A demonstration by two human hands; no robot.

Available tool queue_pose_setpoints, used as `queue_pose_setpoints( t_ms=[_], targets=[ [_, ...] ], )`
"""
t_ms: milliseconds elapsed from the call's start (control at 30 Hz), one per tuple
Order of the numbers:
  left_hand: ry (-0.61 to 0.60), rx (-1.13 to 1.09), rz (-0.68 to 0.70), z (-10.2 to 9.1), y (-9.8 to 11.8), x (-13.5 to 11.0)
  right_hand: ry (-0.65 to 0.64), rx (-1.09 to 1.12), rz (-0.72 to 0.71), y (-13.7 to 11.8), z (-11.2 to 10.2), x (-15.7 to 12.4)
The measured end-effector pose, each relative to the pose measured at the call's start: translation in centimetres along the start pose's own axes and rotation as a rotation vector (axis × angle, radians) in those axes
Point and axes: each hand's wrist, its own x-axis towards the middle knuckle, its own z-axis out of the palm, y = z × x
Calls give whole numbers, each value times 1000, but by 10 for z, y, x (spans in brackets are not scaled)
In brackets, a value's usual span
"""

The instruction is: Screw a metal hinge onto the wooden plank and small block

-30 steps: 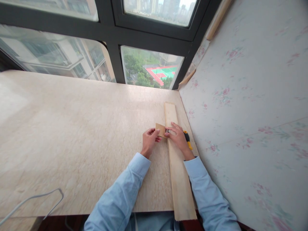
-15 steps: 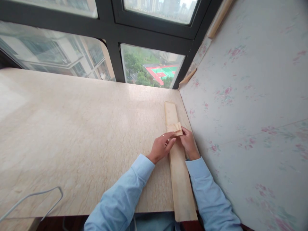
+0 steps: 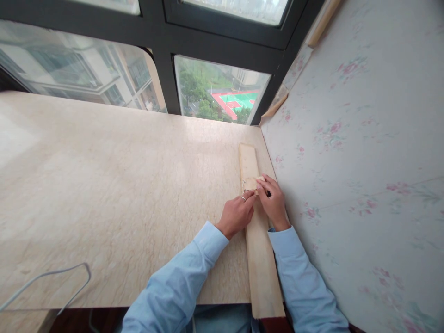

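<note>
A long pale wooden plank [image 3: 261,259] runs from the near edge of the marbled surface towards the window. Above its far half, both hands meet at a small flat tan piece [image 3: 250,183]; whether it is wood or stiff paper I cannot tell. My left hand [image 3: 237,213], with a ring on one finger, has its fingertips pressed together at the piece's near edge. On the wall side, my right hand [image 3: 274,201] pinches the piece's right end between thumb and fingers. Thin pale bits show at the left end of the piece, too small to make out.
The marbled surface [image 3: 121,185] stretches left of the plank. A floral-papered wall [image 3: 364,162] stands close by my right arm. Dark window frames [image 3: 222,34] close off the far side. A grey cable [image 3: 45,273] loops at the near left.
My left fingers have come down and closed at the piece's near edge. My right thumb and fingers have moved over the top of the piece, which now looks flatter.
</note>
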Motion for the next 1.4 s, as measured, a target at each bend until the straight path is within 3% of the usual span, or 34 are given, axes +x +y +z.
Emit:
queue_pose_setpoints(
  t_ms=[133,333,800,900,1033,1200,1300,1400],
  targets=[
    [73,15,-34,0,-1,-5,13,-21,4,-1,-1,0],
    [237,-8,-274,-5,-12,-1,16,-16,-3,-2,-1,0],
    [190,-168,-381,1,-23,-1,-48,18,52,-2,-3,-3],
    [182,-202,-385,0,-22,0,-6,143,133,-3,-1,-3],
    [209,-219,-404,-1,-23,1,21,485,270,-12,0,-4],
    [342,-296,-480,-6,-22,3,-194,809,205,-30,-3,-8],
    [400,-518,-630,-14,-22,5,-240,828,206,-31,-2,-9],
    [414,-736,-764,-25,-25,8,-105,732,219,-27,-2,-7]
  ],
)
